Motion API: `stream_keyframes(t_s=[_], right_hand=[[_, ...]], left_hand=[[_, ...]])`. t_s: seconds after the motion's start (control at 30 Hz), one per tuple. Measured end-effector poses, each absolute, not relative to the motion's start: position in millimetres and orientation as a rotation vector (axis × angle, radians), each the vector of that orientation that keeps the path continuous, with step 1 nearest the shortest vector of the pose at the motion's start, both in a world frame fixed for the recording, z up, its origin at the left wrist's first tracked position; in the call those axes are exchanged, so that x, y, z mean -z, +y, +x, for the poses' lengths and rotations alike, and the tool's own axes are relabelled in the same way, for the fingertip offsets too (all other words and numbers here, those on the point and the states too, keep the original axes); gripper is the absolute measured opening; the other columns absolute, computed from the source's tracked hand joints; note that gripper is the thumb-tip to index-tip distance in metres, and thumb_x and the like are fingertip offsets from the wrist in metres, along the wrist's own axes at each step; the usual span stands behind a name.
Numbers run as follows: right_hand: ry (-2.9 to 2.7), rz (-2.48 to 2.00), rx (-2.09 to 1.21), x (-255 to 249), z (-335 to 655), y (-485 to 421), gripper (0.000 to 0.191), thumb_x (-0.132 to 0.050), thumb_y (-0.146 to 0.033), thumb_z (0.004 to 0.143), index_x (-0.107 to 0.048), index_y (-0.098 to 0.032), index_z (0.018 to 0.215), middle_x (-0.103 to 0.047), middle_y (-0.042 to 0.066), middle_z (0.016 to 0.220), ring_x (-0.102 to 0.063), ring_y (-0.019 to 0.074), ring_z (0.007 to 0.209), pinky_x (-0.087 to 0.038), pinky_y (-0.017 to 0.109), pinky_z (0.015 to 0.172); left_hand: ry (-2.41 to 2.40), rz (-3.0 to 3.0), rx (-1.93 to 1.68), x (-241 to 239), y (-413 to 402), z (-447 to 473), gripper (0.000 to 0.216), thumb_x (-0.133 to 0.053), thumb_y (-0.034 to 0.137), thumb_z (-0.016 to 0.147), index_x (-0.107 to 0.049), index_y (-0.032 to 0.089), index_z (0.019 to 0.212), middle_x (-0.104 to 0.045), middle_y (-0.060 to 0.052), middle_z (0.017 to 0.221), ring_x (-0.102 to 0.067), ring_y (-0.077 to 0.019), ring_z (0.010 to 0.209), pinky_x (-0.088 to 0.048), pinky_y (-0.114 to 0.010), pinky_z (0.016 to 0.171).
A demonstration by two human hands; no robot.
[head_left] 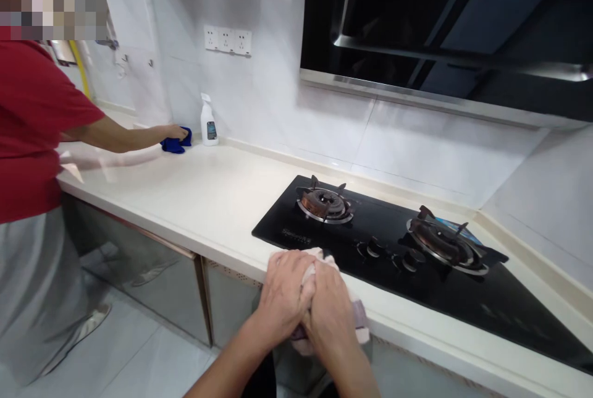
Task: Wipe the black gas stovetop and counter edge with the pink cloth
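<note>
Both of my hands are closed together on a bunched cloth (361, 317), pale pink with darker purple patches. My left hand (287, 287) wraps it from the left, and my right hand (330, 299) presses against it from the right, the two touching. The cloth sits over the front edge of the cream countertop (208, 185), and part of it hangs below the right hand. Just beyond my hands lies the black gas cooktop (315, 245), with a left burner (325, 201), a right burner (445, 240) and two knobs.
A person in a red top (41, 120) at the left wipes or holds a blue cloth (176, 141) on the counter. A white spray bottle (209, 123) stands against the wall. The black range hood (445, 21) overhangs the cooktop. A cabinet door (139, 268) is under the counter.
</note>
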State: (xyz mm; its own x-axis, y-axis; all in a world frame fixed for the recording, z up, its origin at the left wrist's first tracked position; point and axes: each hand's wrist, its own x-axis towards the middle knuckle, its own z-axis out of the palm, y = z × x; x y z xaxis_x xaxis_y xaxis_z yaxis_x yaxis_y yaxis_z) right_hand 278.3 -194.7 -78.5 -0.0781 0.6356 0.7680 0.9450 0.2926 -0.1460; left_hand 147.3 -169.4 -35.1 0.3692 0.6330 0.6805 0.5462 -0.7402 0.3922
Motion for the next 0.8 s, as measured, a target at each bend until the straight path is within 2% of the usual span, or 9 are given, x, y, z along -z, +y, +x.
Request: stream_keyframes(t_s=[0.07,0.17,0.3,0.47,0.63,0.8], right_hand=[[-1.929,-1.374,0.467,68,256,-184,0.044,-0.047,-0.021,0.096,-0.051,-0.009,0.139,-0.064,0.021,0.125,-0.055,0.0354,0.120,-0.046,0.056,0.104],[-2.103,-1.294,0.363,49,228,-172,0.058,-0.056,-0.023,0.095,-0.043,-0.001,0.147,-0.054,0.026,0.142,-0.045,0.0382,0.133,-0.041,0.057,0.111],[-2.161,-1.275,0.228,36,213,-164,0.065,-0.061,-0.030,0.095,-0.041,0.000,0.150,-0.050,0.026,0.148,-0.044,0.0387,0.134,-0.038,0.056,0.113],[-2.126,-1.257,0.212,36,226,-169,0.057,-0.056,-0.020,0.094,-0.045,-0.003,0.147,-0.059,0.021,0.137,-0.044,0.0371,0.133,-0.040,0.054,0.109],[-2.083,-1.291,0.135,30,262,-186,0.043,-0.054,-0.017,0.092,-0.054,-0.010,0.135,-0.064,0.017,0.122,-0.054,0.0320,0.107,-0.046,0.048,0.092],[-2.008,-1.380,0.172,38,321,-211,0.035,-0.051,-0.017,0.092,-0.058,-0.016,0.126,-0.066,0.012,0.107,-0.055,0.0283,0.092,-0.044,0.042,0.081]], left_hand=[[1.177,2.519,-1.377,40,-159,123,0.036,-0.039,0.028,0.101,-0.061,0.024,0.129,-0.069,-0.009,0.127,-0.059,-0.0263,0.122,-0.038,-0.049,0.111],[1.359,2.491,-1.426,46,-144,88,0.037,-0.037,0.030,0.103,-0.058,0.024,0.132,-0.069,-0.008,0.130,-0.058,-0.0261,0.125,-0.035,-0.049,0.112],[1.501,2.464,-1.414,45,-134,71,0.036,-0.037,0.033,0.103,-0.060,0.025,0.129,-0.070,-0.007,0.126,-0.061,-0.0262,0.120,-0.035,-0.048,0.110],[1.587,2.412,-1.545,46,-140,93,0.032,-0.038,0.035,0.101,-0.063,0.024,0.118,-0.072,-0.008,0.116,-0.062,-0.0281,0.114,-0.035,-0.051,0.106],[1.577,2.392,-1.512,45,-157,131,0.029,-0.042,0.033,0.098,-0.065,0.024,0.113,-0.072,-0.006,0.107,-0.062,-0.0269,0.106,-0.037,-0.049,0.103],[1.408,2.386,-1.483,33,-184,193,0.027,-0.042,0.029,0.096,-0.065,0.021,0.106,-0.070,-0.006,0.102,-0.060,-0.0257,0.098,-0.036,-0.050,0.098]])
